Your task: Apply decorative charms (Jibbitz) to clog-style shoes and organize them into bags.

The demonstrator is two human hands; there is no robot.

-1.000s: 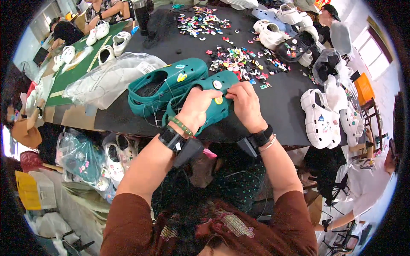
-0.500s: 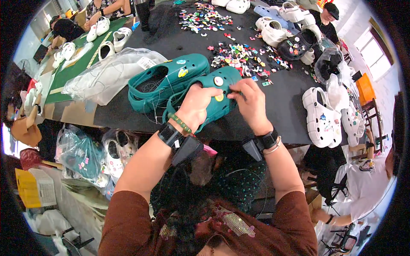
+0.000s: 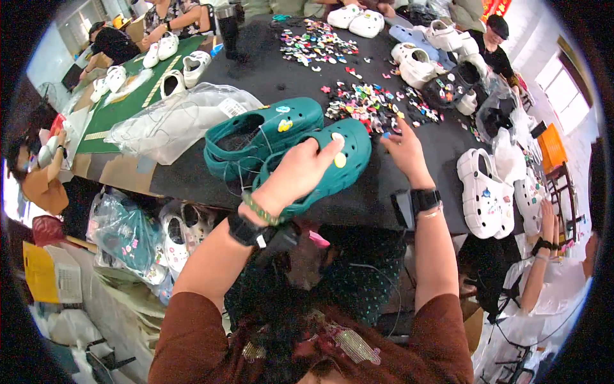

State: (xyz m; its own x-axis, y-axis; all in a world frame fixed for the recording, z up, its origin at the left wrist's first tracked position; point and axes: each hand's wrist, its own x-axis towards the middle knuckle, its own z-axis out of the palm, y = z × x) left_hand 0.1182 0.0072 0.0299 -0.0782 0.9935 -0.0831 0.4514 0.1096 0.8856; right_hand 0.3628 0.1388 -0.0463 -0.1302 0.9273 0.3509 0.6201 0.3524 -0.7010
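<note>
My left hand (image 3: 299, 171) grips a dark green clog (image 3: 355, 148) by its opening, with the thumb over the upper beside two round charms, one pale and one yellow. Left of it, touching, lies a second green clog (image 3: 300, 118) that carries a few small charms near its toe. Thin clear strands trail between the two at the heels. To the right of the held clog, my right hand (image 3: 407, 153) is apart from it, thumb and forefinger spread, at the near edge of a heap of colourful shoe charms (image 3: 364, 105). A small blue piece shows by the thumb tip.
Another charm heap (image 3: 313, 45) lies farther back. White clogs with charms (image 3: 480, 198) stand at the right edge; a black clog (image 3: 448, 86) and more pale clogs are at the back right. A clear plastic bag (image 3: 173, 125) lies left. Other people work around the table.
My right hand has left the clog's upper and moved right to the charm heap, its fingers spreading. My left hand keeps hold of the clog. The view has shifted slightly.
</note>
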